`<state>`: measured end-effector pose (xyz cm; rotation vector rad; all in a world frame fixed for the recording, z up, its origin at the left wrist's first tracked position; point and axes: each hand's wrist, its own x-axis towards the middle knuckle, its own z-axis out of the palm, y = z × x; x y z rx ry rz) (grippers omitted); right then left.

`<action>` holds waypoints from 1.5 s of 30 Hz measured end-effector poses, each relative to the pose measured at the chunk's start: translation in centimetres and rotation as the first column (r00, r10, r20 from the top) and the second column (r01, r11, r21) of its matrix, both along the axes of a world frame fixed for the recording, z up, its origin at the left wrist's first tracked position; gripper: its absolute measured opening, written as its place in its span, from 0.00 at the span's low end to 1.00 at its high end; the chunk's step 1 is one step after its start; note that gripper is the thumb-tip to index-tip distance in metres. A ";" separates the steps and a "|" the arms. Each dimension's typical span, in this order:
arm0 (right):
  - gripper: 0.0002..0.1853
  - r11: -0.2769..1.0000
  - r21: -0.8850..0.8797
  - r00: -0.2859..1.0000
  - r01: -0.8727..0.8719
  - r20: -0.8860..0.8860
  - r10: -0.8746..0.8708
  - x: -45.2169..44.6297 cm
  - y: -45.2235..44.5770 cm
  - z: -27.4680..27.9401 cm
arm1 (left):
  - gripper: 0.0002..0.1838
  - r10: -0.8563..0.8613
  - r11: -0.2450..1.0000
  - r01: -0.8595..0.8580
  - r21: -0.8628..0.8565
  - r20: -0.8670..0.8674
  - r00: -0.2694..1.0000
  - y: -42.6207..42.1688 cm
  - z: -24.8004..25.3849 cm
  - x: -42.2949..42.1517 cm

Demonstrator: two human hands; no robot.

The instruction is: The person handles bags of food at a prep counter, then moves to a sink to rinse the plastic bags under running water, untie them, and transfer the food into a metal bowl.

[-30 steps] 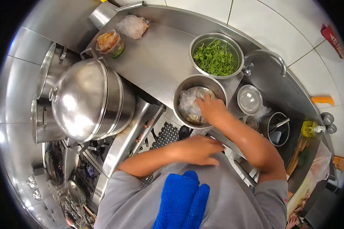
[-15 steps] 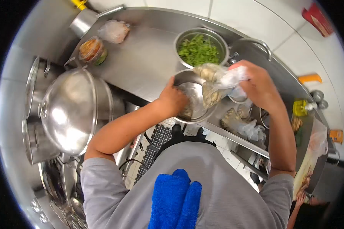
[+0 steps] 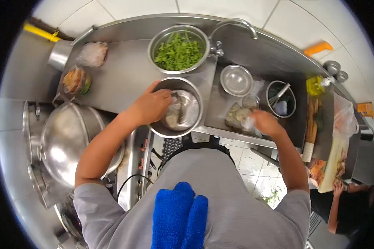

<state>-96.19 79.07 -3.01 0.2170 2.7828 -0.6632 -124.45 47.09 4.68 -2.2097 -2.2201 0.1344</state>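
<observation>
My left hand (image 3: 153,107) is hooked over the left rim of a deep steel bowl (image 3: 194,89), its fingers inside. Beneath those fingers lies a clear plastic bag (image 3: 173,114) with pale contents; whether they also touch it, I cannot tell. The bowl sits at the counter's front edge. My right hand (image 3: 266,123), blurred by motion, is down in the sink, closed on a plastic bag (image 3: 238,116) of pale, lumpy food. Just behind that bag stands a small steel bowl (image 3: 237,80).
Behind the deep bowl stands a steel bowl of chopped greens (image 3: 179,52). A faucet (image 3: 237,21) arches over the sink, which also holds a container with a whisk (image 3: 279,96). Large lidded pots (image 3: 66,143) are at left. Another person's hand (image 3: 338,187) shows at right.
My right hand has lowered the bags from above the deep bowl into the sink at right. My left hand stays at the bowl. The view has shifted to the right.
</observation>
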 end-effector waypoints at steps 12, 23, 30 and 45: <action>0.20 0.971 -0.223 0.977 0.090 -0.168 -0.129 -1.3 0.5 4.6 | 0.09 0.263 0.747 -0.625 0.226 0.763 0.590 5.7 12.4 1.3; 0.12 0.403 -0.905 0.709 0.138 -0.194 -0.678 -13.4 -6.6 10.8 | 0.13 0.178 0.783 -0.537 -0.313 0.941 -0.290 15.9 9.8 4.2; 0.10 0.300 -0.917 0.721 0.262 -0.021 -0.692 -11.2 0.6 9.3 | 0.12 0.379 0.731 -0.657 -0.184 0.910 0.167 19.5 8.0 3.2; 0.11 0.499 -0.751 0.649 0.432 -0.126 -0.751 -11.5 7.5 9.4 | 0.11 0.282 0.902 -0.280 -0.328 0.940 -0.192 24.6 4.8 4.1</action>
